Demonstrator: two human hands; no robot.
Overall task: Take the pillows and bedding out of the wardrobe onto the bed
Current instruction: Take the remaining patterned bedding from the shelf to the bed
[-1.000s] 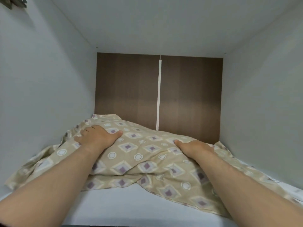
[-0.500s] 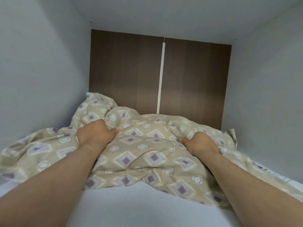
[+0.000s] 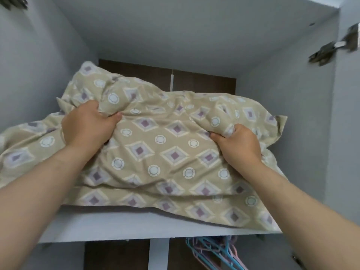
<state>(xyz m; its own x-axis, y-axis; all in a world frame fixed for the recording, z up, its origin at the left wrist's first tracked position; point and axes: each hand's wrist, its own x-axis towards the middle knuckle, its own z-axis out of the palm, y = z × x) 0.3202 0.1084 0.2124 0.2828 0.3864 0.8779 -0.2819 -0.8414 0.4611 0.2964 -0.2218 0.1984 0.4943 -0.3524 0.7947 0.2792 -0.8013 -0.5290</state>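
Observation:
A beige pillow point(image 3: 159, 152) printed with purple diamonds and white circles lies on the wardrobe's upper shelf point(image 3: 116, 225). Its cover is bunched up, and its front edge reaches the shelf's lip. My left hand point(image 3: 87, 123) is closed on a fold of the cover at the upper left. My right hand point(image 3: 239, 145) is closed on another fold at the right side. Both forearms reach in from the bottom corners. The pillow's far end rises against the brown back panel point(image 3: 202, 82).
Grey side walls and a grey ceiling close in the compartment. A metal door hinge point(image 3: 331, 47) sits on the right wall near the front. Below the shelf hang blue and pink clothes hangers point(image 3: 212, 252), beside a white vertical divider point(image 3: 157, 254).
Both hands have gripped the cover and drawn the pillow forward to the shelf's front edge. The view has pulled back, so the shelf lip and the hangers below now show.

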